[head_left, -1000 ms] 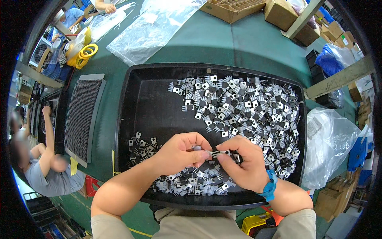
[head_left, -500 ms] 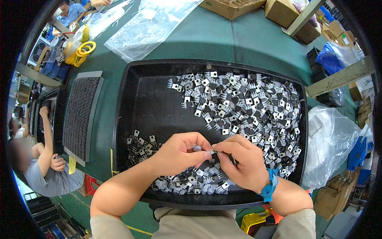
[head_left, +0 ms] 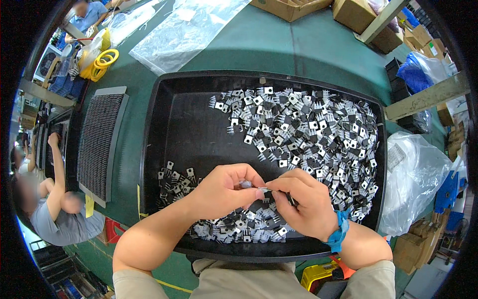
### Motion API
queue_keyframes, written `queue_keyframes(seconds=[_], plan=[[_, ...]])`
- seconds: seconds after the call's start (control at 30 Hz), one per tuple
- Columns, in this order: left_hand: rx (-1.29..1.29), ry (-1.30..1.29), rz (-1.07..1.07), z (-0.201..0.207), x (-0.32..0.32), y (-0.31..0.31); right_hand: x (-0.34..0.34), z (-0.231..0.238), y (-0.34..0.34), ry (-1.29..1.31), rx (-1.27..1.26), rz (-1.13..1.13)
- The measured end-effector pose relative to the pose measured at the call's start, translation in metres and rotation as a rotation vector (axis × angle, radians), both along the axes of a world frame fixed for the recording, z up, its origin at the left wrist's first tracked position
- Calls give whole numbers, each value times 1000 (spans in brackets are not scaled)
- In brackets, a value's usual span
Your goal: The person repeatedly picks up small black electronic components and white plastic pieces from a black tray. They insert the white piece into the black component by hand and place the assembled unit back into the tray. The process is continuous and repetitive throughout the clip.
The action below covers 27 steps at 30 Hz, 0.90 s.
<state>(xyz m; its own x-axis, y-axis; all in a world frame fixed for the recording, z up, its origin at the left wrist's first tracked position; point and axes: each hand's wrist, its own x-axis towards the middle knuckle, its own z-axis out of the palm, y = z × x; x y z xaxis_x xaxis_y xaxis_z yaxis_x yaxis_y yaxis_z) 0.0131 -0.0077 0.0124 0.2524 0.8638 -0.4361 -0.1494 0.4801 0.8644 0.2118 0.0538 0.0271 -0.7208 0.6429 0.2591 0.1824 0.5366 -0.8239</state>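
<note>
Over the near half of a black tray (head_left: pixel 191 117), my left hand (head_left: pixel 224 192) and my right hand (head_left: pixel 308 204) meet fingertip to fingertip. Between them they pinch a small transistor (head_left: pixel 266 189), of which only a thin silvery bit shows. My left hand is closed, with something whitish inside its curled fingers that I cannot make out. Thumb and forefinger of my right hand are pressed together on the transistor's right end. A large heap of loose transistors (head_left: pixel 318 134) with metal tabs and legs fills the tray's right side. Smaller piles lie beside my left forearm (head_left: pixel 175 184) and below my hands (head_left: pixel 241 228).
Left of the tray lies a rack of dark parts in tight rows (head_left: pixel 100 147). Yellow tape rolls (head_left: pixel 105 60) and a clear plastic bag (head_left: pixel 186 37) lie farther back. Another bag (head_left: pixel 413 174) is at the right. At the left, a co-worker (head_left: pixel 62 214) reaches toward another tray.
My hands hold the same pinch in nearly the same place. The view has shifted very slightly, and the co-worker at the left has moved a little.
</note>
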Motion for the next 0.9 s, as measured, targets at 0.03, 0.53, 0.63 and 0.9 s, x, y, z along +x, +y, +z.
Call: queue_keyframes(seconds=[0.03, 0.53, 0.63, 0.9], plan=[[5, 9, -9, -1, 0, 0, 0, 0, 0, -8, -3, 8], [-53, 21, 14, 1, -5, 3, 1, 2, 5, -67, -268, -16], [-60, -21, 15, -2, -6, 2, 1, 3, 5, -76, -320, -34], [-64, 89, -43, -3, -5, 1, -3, -1, -2, -115, -429, -53]])
